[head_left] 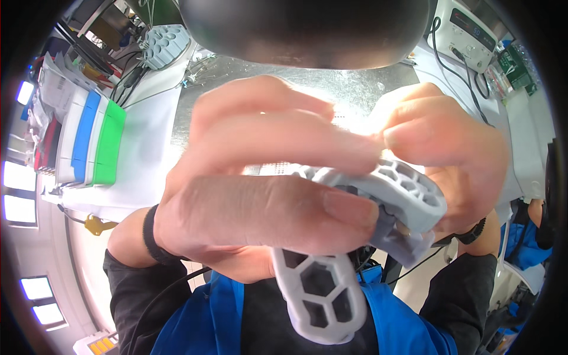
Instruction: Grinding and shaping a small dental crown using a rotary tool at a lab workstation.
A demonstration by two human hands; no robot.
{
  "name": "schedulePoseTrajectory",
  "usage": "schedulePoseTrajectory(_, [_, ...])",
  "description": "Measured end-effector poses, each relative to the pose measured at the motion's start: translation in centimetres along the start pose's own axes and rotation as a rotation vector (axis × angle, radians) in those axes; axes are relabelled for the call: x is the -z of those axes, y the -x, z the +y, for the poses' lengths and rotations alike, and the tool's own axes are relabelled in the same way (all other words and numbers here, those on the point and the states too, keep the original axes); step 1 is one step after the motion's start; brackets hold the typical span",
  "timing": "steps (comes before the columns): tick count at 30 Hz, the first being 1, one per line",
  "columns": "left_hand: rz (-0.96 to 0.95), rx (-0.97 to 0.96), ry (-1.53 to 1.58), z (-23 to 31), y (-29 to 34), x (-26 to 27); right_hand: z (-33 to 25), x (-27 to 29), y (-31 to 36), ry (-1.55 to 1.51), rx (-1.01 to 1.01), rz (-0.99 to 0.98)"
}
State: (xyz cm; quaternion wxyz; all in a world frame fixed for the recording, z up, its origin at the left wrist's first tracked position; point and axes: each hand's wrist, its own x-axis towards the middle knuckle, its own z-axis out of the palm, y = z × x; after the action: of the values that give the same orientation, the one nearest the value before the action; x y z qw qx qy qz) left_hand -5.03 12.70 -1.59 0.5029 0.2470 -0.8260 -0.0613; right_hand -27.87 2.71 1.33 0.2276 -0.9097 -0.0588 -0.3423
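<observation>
Close up, my left hand [254, 195] is closed around a light grey plastic part [319, 296] with honeycomb-shaped openings. Its thumb presses on the part from the near side. One honeycomb arm of the part hangs down below the hand, and another curved end sticks out to the right, with a darker grey piece under it. My right hand [449, 148] is closed beside that right end, thumb and fingers pinched together close to the left fingertips. Glare and blur hide whatever the pinch holds. Both hands are raised above a bright metal work surface [231, 68].
A large dark rounded object [305, 29] overhangs the far side. White, blue and green bins [106, 142] stand at the left. A grey honeycomb holder [165, 46] sits at the far left, and a white bench unit with a display [464, 35] and cables at the far right.
</observation>
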Motion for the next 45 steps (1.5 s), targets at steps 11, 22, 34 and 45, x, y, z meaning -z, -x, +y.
schedulePoseTrajectory(11, [-0.199, 0.332, 0.273, -0.8, -0.6, 1.3, 1.2, 0.1, 0.7, -0.092, 0.153, 0.043])
schedulePoseTrajectory(22, [-0.129, 0.808, 0.289, -6.0, -0.2, 2.5, 6.9, 3.2, 2.3, 0.477, 0.018, 0.035])
schedulePoseTrajectory(34, [-0.356, 0.653, 0.038, -11.7, -1.1, 2.4, 10.7, 0.2, -0.5, 0.108, -0.282, -0.194])
schedulePoseTrajectory(45, [-0.283, 0.781, -0.046, -9.6, -0.4, 5.1, 10.0, -0.9, 1.3, 0.327, -0.239, -0.137])
